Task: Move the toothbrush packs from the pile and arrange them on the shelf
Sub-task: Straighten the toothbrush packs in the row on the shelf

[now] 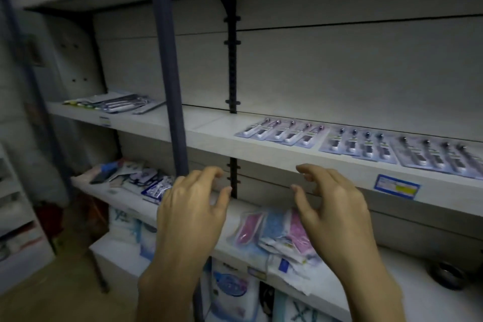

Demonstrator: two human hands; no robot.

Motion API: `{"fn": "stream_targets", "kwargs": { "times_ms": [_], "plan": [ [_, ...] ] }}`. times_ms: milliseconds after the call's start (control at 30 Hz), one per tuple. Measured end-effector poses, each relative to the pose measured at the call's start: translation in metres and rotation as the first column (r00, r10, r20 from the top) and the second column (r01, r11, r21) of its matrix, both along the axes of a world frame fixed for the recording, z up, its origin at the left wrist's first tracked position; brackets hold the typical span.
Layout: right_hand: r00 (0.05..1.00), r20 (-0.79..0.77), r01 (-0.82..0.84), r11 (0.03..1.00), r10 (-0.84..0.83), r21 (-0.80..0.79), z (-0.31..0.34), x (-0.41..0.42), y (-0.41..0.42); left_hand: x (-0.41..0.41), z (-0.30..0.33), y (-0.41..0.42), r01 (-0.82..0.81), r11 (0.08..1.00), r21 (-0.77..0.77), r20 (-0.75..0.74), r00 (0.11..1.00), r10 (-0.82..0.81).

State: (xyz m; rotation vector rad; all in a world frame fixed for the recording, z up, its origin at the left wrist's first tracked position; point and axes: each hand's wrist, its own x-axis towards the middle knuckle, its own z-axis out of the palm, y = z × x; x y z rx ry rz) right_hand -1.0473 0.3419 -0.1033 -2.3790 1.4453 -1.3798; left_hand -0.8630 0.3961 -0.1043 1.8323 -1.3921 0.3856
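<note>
Hands first, low centre of the frame, both raised with backs to the camera. Left hand (190, 206) sits centre-left, fingers loosely curled, nothing in it. Right hand (332, 206) sits centre-right, fingers bent and spread the same way, also empty. Neither touches a shelf or a pack.

Just beyond the right hand, on the lower shelf (392, 264), lies a loose heap of pink and blue packets (274, 232), overlapping, some hanging over the front edge. At the lower right edge of that shelf sits a small dark metal bowl (448, 274). Further left on the same level, past the blue upright post (170, 65), another jumble of mixed packets (136, 178) is spread out; contents too blurred to tell.

Under the lower shelf, bottom centre, soft white and blue bagged goods (230, 287) are stacked.

Higher and farther, the middle shelf (209, 123) runs across the frame. On its right half, toothbrush packs (360, 145) lie flat in overlapping rows, three groups side by side, heads pointing to the back wall, the rightmost group reaching the frame edge. A blue and yellow price tag (396, 187) is stuck to the shelf front below them.

Far left on the middle shelf, upper left of centre, a small pile of toothbrush packs (115, 104) lies flat and uneven, well apart from the arranged rows.
</note>
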Motion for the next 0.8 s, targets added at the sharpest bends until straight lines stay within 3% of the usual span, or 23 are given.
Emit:
{"fn": "stream_targets", "kwargs": {
  "times_ms": [367,800],
  "plan": [
    [0.973,-0.059,-0.221,0.975,0.222,0.021,0.002,0.162,-0.005,0.160,-0.004,0.042,-0.221,0.975,0.023,-0.064,0.973,0.222],
    [0.945,0.017,-0.326,0.945,0.326,-0.014,0.017,0.357,-0.080,0.344,0.012,-0.029,-0.274,0.962,-0.002,0.000,0.962,0.274]
  ]
}}
